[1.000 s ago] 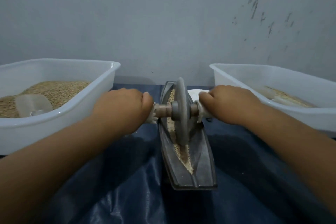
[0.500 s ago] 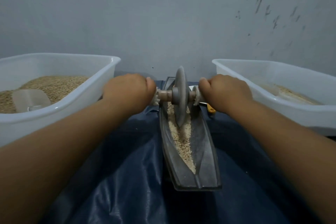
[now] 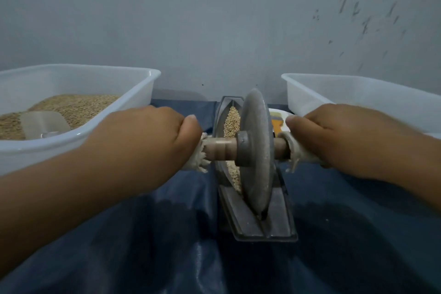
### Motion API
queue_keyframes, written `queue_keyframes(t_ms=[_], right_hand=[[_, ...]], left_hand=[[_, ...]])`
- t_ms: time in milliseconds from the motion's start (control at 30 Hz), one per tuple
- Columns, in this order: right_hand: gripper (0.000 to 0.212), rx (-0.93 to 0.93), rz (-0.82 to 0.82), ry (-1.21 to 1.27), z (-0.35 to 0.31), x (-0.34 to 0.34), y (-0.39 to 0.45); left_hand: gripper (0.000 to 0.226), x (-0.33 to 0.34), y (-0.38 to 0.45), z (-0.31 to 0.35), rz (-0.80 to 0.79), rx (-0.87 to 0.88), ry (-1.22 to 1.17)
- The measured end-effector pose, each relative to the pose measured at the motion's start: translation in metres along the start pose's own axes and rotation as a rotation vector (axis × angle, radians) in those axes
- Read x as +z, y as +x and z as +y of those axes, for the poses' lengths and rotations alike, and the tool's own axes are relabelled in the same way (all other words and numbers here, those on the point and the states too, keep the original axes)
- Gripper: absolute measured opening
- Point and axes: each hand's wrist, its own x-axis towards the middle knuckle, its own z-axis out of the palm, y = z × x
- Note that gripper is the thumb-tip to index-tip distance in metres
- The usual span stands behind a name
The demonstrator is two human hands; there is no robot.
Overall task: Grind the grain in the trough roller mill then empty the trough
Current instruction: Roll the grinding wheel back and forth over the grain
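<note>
Left hand and right hand each gripped the axle; the wheel stood in the trough on the grain.

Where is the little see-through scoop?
In the head view, the scoop lies at the left, on the grain inside the left white tub, beside the left hand.

head view: I look forward and down, close over the trough at 12 o'clock.
shared: one view only.
</note>
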Motion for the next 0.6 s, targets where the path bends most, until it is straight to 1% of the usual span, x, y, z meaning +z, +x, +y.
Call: queue_keyframes(t_ms=[33, 67, 100, 167, 200, 267, 367, 433, 500, 600], right_hand=[[0.029, 0.026, -0.004, 0.012, -0.001, 0.003, 0.004], [0.038, 0.062, -0.003, 0.009, 0.000, 0.009, 0.010], [0.045, 0.099, 0.002, -0.010, 0.002, 0.017, 0.019], [0.045, 0.142, 0.080, -0.030, 0.008, 0.037, 0.040], [0.046, 0.143, 0.127, -0.041, 0.010, 0.047, 0.050], [0.051, 0.164, 0.221, -0.003, 0.014, 0.062, 0.068], [0.053, 0.226, 0.268, 0.011, 0.016, 0.068, 0.085], [0.052, 0.220, 0.246, 0.013, 0.016, 0.065, 0.085], [0.053, 0.177, 0.202, 0.013, 0.013, 0.058, 0.074], [0.054, 0.117, 0.090, -0.026, 0.005, 0.038, 0.048]], left_hand=[[0.041, -0.001, 0.000, -0.001, -0.042, 0.124, 0.102], [0.047, 0.006, 0.001, -0.003, -0.112, 0.184, 0.228], [0.048, 0.014, 0.005, -0.004, -0.209, 0.164, 0.312], [0.032, 0.030, 0.026, -0.009, -0.266, 0.095, 0.357], [0.026, 0.036, 0.037, -0.007, -0.275, 0.077, 0.378], [0.033, 0.048, 0.059, -0.008, -0.256, 0.048, 0.425], [0.027, 0.054, 0.076, -0.010, -0.215, -0.033, 0.403], [0.028, 0.054, 0.075, -0.009, -0.242, -0.024, 0.434], [0.033, 0.052, 0.064, -0.007, -0.306, 0.018, 0.411], [0.028, 0.039, 0.036, -0.006, -0.372, 0.050, 0.367]])
